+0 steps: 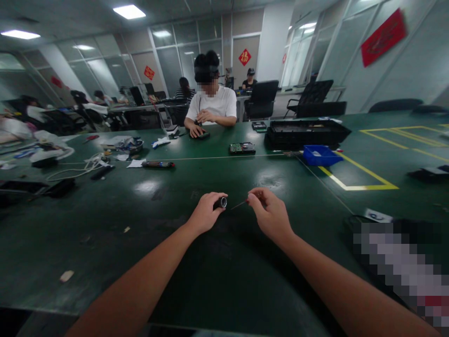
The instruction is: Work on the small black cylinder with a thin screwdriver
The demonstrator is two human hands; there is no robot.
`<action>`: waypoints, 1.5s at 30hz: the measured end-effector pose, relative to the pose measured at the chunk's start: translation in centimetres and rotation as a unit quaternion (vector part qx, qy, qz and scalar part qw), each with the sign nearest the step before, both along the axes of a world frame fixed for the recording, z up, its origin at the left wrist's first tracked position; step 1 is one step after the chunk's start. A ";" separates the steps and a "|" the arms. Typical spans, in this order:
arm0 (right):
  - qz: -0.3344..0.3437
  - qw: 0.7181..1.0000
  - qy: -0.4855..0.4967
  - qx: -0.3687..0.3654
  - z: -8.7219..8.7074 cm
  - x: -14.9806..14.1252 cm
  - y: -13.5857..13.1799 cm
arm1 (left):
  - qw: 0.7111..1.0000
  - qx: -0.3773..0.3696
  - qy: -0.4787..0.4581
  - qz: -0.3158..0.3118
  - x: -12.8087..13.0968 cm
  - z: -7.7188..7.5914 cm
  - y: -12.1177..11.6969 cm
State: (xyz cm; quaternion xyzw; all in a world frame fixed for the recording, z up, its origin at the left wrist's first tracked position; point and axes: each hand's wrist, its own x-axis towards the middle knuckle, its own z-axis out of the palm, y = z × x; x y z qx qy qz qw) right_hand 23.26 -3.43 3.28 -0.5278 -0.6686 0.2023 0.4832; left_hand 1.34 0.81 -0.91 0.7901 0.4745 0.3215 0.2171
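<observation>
My left hand (pixel 206 213) is closed around a short black cylinder (pixel 221 202), whose round, metal-ringed end faces right. Between the thumb and fingers of my right hand (pixel 270 210) is a thin metal shaft like a screwdriver's (pixel 239 205); the fingers hide its handle. Its tip points left toward the cylinder's end, with a small gap between them. Both hands are held just over the green tabletop (pixel 217 281).
Across the table a person in a white shirt (pixel 213 105) handles a small dark object. A hard drive (pixel 242 148), a blue bin (pixel 322 155) and a long black tray (pixel 305 135) lie ahead. An electric screwdriver (pixel 157 164) and cables (pixel 79 171) lie left.
</observation>
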 end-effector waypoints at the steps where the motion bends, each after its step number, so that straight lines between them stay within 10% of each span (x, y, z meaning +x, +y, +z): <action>1: -0.001 1.000 0.025 0.006 -0.1 0.1 0.0 | 1.000 0.001 -0.004 0.004 0.0 0.1 0.0; 15: 0.008 0.998 0.059 -0.035 -0.7 0.0 0.6 | 0.999 0.005 -0.038 -0.005 0.2 0.8 -0.4; 34: -0.081 0.987 -0.135 -0.012 0.0 0.2 0.5 | 0.999 0.018 -0.022 -0.034 -0.1 0.6 -0.4; 45: 0.054 0.992 -0.112 0.001 0.0 0.5 0.6 | 0.999 0.014 -0.047 -0.004 -0.6 0.3 0.1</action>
